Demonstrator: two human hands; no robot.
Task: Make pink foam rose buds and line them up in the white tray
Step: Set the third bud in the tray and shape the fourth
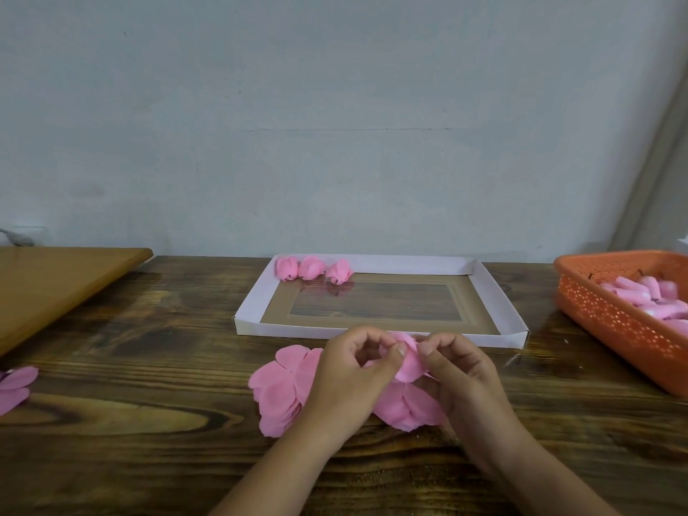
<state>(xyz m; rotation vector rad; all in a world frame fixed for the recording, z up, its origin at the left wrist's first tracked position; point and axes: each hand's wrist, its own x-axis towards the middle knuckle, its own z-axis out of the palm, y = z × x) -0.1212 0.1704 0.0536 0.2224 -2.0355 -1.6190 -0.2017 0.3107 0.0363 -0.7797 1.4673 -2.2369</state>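
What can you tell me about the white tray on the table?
The white tray is a shallow rectangular box that looks like folded card, with low white walls and a brown bottom whose middle part looks glossy. It lies flat on the dark wooden table, by the wall, just beyond the person's hands. Three finished pink rose buds sit in a row in its far left corner; the rest holds nothing. Neither hand touches it.

Three pink foam rose buds (314,268) line the white tray's (495,292) far-left corner; flat pink petal cutouts (283,389) lie just before the tray.
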